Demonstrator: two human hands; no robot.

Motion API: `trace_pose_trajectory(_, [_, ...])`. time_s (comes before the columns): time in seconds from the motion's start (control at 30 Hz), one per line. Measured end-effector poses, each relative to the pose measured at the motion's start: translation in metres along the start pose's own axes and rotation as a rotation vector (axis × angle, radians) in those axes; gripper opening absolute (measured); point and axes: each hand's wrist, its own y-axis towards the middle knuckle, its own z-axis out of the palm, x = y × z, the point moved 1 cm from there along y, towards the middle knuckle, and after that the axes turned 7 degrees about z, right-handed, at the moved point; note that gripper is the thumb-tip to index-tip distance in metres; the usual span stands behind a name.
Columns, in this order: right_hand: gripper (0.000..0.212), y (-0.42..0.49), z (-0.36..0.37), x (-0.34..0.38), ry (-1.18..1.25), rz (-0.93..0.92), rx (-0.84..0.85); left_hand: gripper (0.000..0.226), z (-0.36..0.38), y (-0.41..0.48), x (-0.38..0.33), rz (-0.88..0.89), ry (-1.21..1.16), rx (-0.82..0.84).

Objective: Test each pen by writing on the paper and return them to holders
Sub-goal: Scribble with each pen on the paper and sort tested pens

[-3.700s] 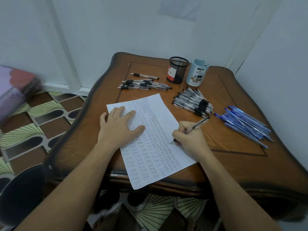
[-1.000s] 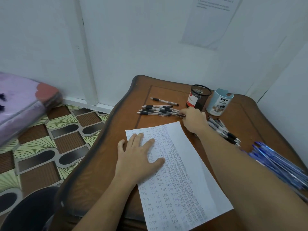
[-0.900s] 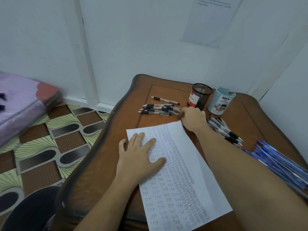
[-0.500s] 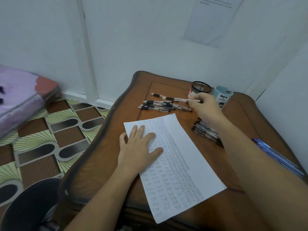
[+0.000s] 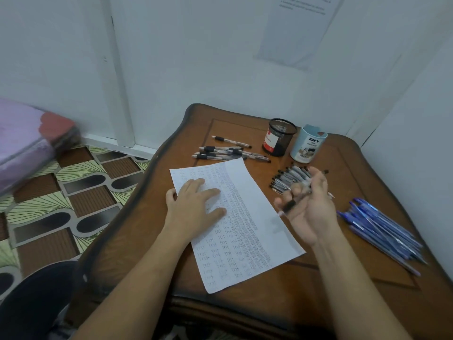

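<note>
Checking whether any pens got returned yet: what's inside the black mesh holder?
Nothing sticks out of the black mesh holder; only its inner wall shows. Its floor is hidden by the near wall.

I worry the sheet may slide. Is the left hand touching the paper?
Touching. The head view shows the left hand lying flat, palm down, on the paper, fingers over the written rows.
</note>
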Motion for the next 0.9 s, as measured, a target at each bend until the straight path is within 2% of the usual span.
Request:
trace_pose_trajectory(0.13, [0.037,0.008,0.002,-0.013,-0.141,0.042,0.045,0.043,0.004,0.001,-0.001,0.006,-0.014,-0.013])
trace_pose_trajectory(0.23, [0.035,0.013,0.005,-0.016,-0.226,0.049,0.088,0.058,0.006,0.001,-0.002,0.003,0.013,0.014])
trace_pose_trajectory(0.37, [0.022,0.019,0.003,-0.018,-0.299,0.057,0.101,0.076,0.011,0.002,-0.002,0.009,0.075,0.069])
trace_pose_trajectory(0.47, [0.026,0.023,-0.003,-0.019,-0.301,0.028,0.115,0.081,0.014,0.001,0.000,0.020,0.131,0.091])
trace_pose_trajectory(0.6, [0.027,0.027,-0.011,-0.023,-0.183,0.068,0.099,0.084,0.016,0.002,0.002,0.027,0.180,0.103])
trace_pose_trajectory(0.7, [0.065,0.029,-0.019,-0.026,-0.117,0.136,0.077,0.085,0.018,0.002,0.003,0.035,0.208,0.110])
trace_pose_trajectory(0.77, [0.075,0.030,-0.023,-0.029,-0.220,0.114,0.052,0.085,0.019,0.002,0.003,0.036,0.216,0.110])
trace_pose_trajectory(0.83, [0.066,0.029,-0.024,-0.034,-0.321,0.054,0.089,0.085,0.019,0.003,0.003,0.034,0.221,0.109])
trace_pose_trajectory(0.9, [0.042,0.029,-0.025,-0.040,-0.404,-0.024,0.159,0.084,0.019,0.003,0.003,0.034,0.226,0.112])
